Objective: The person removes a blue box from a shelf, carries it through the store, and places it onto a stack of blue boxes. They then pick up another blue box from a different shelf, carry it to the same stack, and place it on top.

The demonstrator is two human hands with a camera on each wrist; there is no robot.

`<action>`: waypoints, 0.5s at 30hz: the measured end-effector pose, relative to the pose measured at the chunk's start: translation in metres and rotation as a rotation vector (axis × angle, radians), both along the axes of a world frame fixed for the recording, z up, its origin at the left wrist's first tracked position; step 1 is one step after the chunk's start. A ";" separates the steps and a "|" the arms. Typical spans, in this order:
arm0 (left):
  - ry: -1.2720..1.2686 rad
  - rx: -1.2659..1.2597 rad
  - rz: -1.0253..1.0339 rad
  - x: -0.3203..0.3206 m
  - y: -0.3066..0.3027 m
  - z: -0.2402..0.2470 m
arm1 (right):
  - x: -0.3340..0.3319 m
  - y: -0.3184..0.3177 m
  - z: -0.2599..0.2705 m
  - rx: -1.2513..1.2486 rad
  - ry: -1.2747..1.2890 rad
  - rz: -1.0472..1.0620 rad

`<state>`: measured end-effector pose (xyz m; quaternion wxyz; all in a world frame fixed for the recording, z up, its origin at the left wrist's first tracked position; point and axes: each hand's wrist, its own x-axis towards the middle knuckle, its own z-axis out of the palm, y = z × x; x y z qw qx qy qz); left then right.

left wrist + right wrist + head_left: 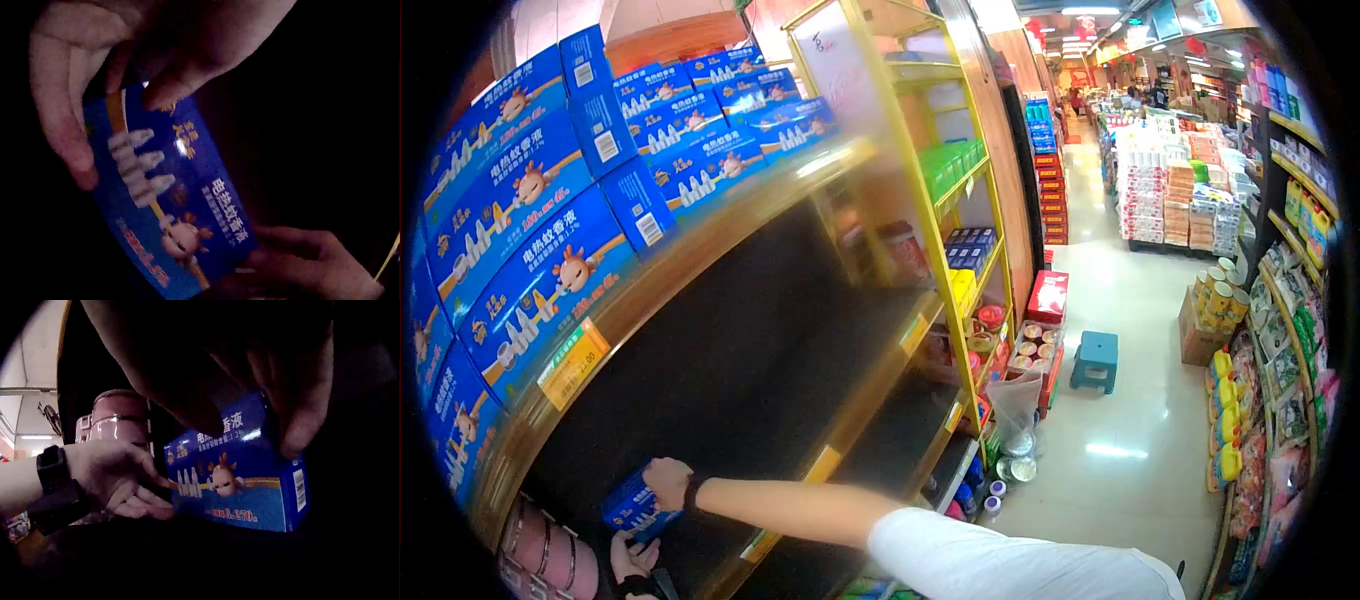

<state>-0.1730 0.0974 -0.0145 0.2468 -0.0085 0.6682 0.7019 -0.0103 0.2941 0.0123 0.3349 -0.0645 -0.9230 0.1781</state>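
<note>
between left grip (632, 557) and right grip (668, 484), blue box (628, 508)

A box (638, 508) is between the left hand (635, 558) and the right hand (668, 484) (the right one is on top), with tubs (550, 560) to its left. More boxes (525, 185) sit in piles on the shelf (800, 180) above. To the right is a rack (945, 220), then a stool (1094, 360) on the floor (1120, 400), then cans (1222, 302) on a carton (1203, 342).
</note>
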 end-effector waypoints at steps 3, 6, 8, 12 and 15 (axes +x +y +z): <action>0.198 -0.154 -0.262 0.017 0.007 0.013 | 0.047 0.031 0.016 -0.051 -0.069 0.020; 0.327 -0.238 -0.313 0.091 0.018 0.055 | 0.097 0.045 0.025 -0.079 0.076 -0.064; 0.440 -0.351 -0.265 0.132 0.035 0.076 | 0.133 0.051 0.038 -0.082 0.135 -0.081; 0.731 -0.087 -0.422 0.222 0.016 0.104 | 0.180 0.068 0.043 -0.101 0.272 -0.064; 0.834 -0.035 -0.287 0.307 0.015 0.124 | 0.250 0.060 0.064 -0.182 0.316 -0.003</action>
